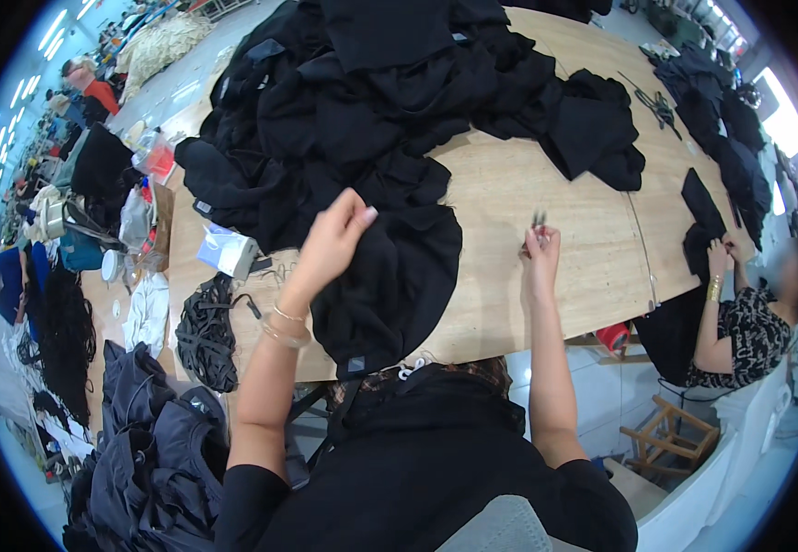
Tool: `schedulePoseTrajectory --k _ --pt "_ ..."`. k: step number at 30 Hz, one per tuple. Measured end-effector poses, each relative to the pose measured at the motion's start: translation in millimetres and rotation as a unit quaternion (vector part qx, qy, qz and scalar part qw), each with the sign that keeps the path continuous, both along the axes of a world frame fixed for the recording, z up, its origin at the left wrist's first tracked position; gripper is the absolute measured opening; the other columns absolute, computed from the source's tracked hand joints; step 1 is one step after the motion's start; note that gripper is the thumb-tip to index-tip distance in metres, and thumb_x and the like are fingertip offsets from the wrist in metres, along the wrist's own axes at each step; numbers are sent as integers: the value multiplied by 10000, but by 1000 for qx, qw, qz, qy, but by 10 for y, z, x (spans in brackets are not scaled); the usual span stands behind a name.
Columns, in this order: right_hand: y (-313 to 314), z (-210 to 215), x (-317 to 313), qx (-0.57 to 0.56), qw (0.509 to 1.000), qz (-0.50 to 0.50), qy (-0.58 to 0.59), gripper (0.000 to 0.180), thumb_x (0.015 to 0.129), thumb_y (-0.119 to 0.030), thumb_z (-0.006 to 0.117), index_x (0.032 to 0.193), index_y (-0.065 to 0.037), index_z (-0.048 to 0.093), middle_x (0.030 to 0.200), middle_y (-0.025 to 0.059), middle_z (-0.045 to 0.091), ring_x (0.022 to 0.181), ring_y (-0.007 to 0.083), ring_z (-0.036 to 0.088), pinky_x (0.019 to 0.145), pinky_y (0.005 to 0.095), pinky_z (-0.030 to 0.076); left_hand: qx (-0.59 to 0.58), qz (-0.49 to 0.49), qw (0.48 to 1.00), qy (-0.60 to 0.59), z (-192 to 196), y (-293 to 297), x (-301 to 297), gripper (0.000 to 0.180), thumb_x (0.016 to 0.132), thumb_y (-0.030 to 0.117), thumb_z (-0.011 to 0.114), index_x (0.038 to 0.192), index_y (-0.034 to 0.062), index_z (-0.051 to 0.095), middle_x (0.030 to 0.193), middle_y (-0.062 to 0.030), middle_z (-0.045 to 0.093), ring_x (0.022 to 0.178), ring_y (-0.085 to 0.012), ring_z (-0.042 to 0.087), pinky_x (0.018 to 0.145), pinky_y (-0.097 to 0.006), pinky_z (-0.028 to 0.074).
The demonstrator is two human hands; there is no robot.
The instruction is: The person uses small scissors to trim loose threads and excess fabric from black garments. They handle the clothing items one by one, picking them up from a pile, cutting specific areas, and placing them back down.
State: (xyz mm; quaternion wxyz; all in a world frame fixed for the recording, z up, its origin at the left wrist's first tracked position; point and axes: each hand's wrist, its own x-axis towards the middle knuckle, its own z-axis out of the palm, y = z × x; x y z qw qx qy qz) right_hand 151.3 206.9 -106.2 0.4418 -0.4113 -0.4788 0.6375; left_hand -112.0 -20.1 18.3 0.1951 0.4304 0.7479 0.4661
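A black garment [394, 290] lies on the near edge of the pale wooden surface [500, 313], its long axis running from the pile toward the person, with a small dark label [355, 364] at the near end—any writing too small to read. Above its far left part, the left hand [339, 237] has its fingers drawn together; whether they pinch anything, I cannot tell. To the right, the right hand [542, 256] pinches small metal snips [539, 220], tips pointing away from the person. Beyond lies a heap of black clothes [362, 101]; leftward, a white-and-blue box [227, 250] and dark straps [207, 331]. At right—across a tiled floor [597, 396] with a wooden stool [670, 437]—sits a co-worker [753, 336].
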Motion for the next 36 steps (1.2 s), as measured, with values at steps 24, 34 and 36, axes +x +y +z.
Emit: schedulePoseTrajectory --k 24,34,36 --pt "914 2771 -601 101 818 549 -142 136 921 -231 736 909 -116 666 639 -106 440 527 29 372 493 221 266 -117 -177 971 -107 1686 -789 -818 211 914 172 749 883 -32 701 783 60 637 694 16 531 612 -172 421" --pt "715 2906 -925 266 772 553 -164 236 1023 -253 581 1075 -68 717 624 -89 423 527 39 316 490 230 246 -64 -229 971 39 1915 -175 -265 354 911 282 757 762 -23 656 614 64 431 604 -7 345 525 -235 267" --pt "224 2991 -1057 177 771 610 -37 356 1045 -289 551 1302 -65 653 607 -93 358 515 37 287 484 220 229 -21 -259 965 41 2008 28 -4 368 906 279 762 772 -42 640 601 53 410 600 -20 345 524 -252 277"
